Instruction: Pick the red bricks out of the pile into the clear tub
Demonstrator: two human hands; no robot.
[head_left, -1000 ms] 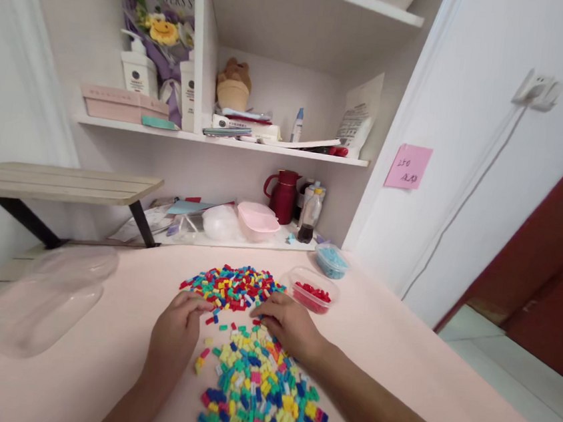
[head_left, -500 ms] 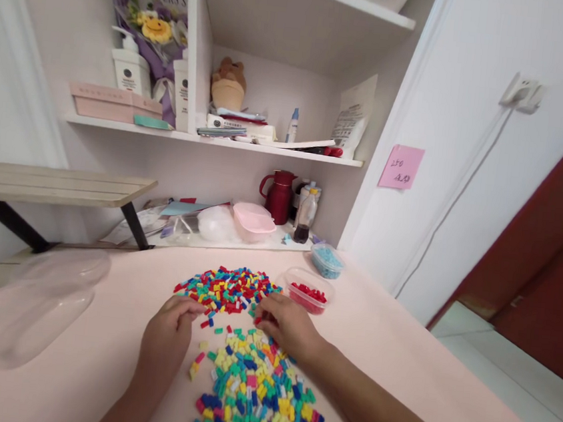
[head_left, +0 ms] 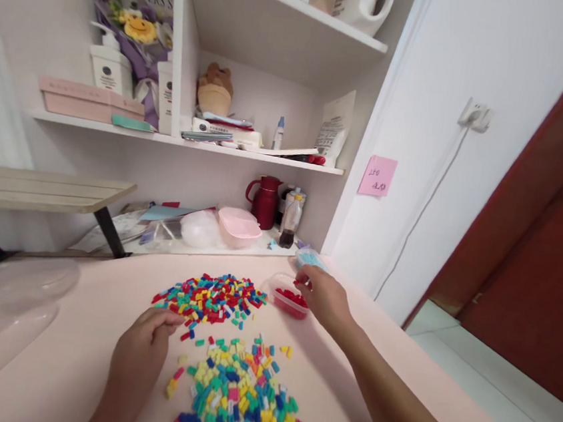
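My right hand (head_left: 325, 298) is above the clear tub of red bricks (head_left: 292, 299), fingers pinched, with a small red toy brick (head_left: 297, 282) showing at the fingertips. My left hand (head_left: 144, 341) lies on the table with its fingers curled together; whatever they may hold is hidden. Just beyond it spreads a pile of mixed small bricks (head_left: 212, 298), many of them red. Nearer me lies a second pile (head_left: 242, 395) in yellow, green, blue and pink. Behind my right hand stands a tub of light blue bricks (head_left: 310, 259), partly covered.
Clear plastic containers (head_left: 3, 316) lie at the left of the pink table (head_left: 90, 352). Along the back stand a pink bowl (head_left: 239, 227), a dark red jug (head_left: 265, 202) and a bottle (head_left: 290, 222). A wooden stand (head_left: 47, 190) juts in at left, below white shelves (head_left: 192, 144).
My right hand has moved from between the two piles to the right, over the tub of red bricks. My left hand stays beside the far pile. The view has shifted slightly.
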